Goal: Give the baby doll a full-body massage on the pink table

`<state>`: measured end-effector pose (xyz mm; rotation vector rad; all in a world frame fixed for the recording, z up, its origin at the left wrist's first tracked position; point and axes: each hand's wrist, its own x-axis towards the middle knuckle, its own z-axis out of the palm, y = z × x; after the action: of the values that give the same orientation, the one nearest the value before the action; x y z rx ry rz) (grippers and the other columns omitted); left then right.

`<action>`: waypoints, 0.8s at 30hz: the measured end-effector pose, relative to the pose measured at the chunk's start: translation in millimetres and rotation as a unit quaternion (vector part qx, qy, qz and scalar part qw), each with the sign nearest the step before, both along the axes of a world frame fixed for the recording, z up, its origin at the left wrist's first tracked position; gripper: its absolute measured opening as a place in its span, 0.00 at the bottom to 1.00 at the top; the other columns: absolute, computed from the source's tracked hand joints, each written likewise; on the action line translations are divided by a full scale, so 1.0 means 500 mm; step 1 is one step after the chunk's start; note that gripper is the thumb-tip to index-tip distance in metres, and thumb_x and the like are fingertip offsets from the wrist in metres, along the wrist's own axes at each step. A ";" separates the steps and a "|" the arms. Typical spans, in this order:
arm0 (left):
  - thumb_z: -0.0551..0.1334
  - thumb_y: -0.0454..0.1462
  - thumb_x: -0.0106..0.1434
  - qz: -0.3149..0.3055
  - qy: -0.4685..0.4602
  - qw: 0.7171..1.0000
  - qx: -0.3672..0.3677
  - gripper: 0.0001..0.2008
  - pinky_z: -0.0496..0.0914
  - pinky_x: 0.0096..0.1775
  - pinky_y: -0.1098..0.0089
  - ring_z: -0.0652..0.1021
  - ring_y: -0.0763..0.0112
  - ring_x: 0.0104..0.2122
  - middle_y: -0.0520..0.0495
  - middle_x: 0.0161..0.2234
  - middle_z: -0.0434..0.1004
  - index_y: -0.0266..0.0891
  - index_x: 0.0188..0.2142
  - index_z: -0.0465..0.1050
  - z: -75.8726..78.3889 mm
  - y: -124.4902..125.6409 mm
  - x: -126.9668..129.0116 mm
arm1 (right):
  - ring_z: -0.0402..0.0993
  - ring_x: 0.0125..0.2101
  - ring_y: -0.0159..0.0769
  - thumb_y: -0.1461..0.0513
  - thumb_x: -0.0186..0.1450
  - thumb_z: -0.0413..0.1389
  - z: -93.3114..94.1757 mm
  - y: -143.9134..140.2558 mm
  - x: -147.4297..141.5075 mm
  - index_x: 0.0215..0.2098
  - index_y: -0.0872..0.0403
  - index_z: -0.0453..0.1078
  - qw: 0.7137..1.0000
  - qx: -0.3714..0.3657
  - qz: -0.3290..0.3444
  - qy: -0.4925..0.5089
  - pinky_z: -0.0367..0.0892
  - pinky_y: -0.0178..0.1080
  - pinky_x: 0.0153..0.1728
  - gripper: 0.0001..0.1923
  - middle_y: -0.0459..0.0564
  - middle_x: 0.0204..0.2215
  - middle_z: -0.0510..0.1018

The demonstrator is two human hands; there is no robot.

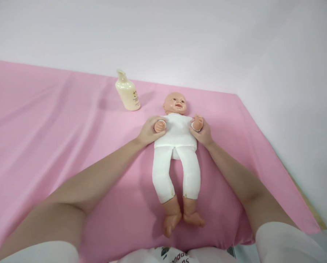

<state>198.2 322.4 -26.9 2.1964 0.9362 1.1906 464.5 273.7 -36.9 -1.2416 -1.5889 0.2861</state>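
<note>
At the bottom edge of the frame, two bare forearms come in from the lower corners and run up toward the middle, so both hands meet the doll (177, 153) from either side at once. The doll lies face up along the centre of the frame on a pink sheet (56, 146), bare feet toward the camera and head away, which leaves its front open to both hands. It wears a white top and white leggings; its feet, hands and smiling head are tan plastic. The left hand (150, 130) has its grip closed around the doll's arm at the wrist, and the right hand (203, 132) holds the other wrist likewise, both doll arms drawn in over the chest. Further back, upper left of the doll's head and well apart from it, stands a cream pump bottle (127, 92), before a pale wall.
</note>
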 end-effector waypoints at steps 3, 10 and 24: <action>0.64 0.48 0.58 0.000 0.021 1.000 0.018 0.17 0.71 0.57 0.53 0.79 0.55 0.48 0.43 0.45 0.80 0.42 0.42 0.74 0.006 -0.003 -0.003 | 0.78 0.48 0.49 0.47 0.60 0.60 0.007 -0.008 0.000 0.44 0.48 0.71 0.999 0.002 0.027 -0.044 0.70 0.56 0.59 0.19 0.53 0.42 0.82; 0.63 0.49 0.62 -0.021 0.009 0.999 0.039 0.23 0.69 0.59 0.51 0.77 0.53 0.51 0.38 0.49 0.78 0.39 0.52 0.69 -0.008 0.007 -0.001 | 0.72 0.59 0.50 0.42 0.64 0.56 -0.007 -0.002 0.004 0.60 0.49 0.63 0.998 -0.008 0.046 -0.038 0.65 0.56 0.65 0.32 0.58 0.56 0.75; 0.54 0.54 0.70 0.076 0.011 0.996 -0.037 0.43 0.49 0.70 0.44 0.50 0.44 0.73 0.25 0.72 0.45 0.33 0.72 0.40 -0.087 0.086 -0.012 | 0.46 0.73 0.50 0.44 0.72 0.41 -0.045 0.045 0.028 0.74 0.47 0.39 0.998 -0.052 -0.017 -0.025 0.47 0.64 0.71 0.37 0.55 0.74 0.50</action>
<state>192.4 365.2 -70.2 2.1161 1.1556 1.1801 478.4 296.3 -59.3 -1.3647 -1.6111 0.3209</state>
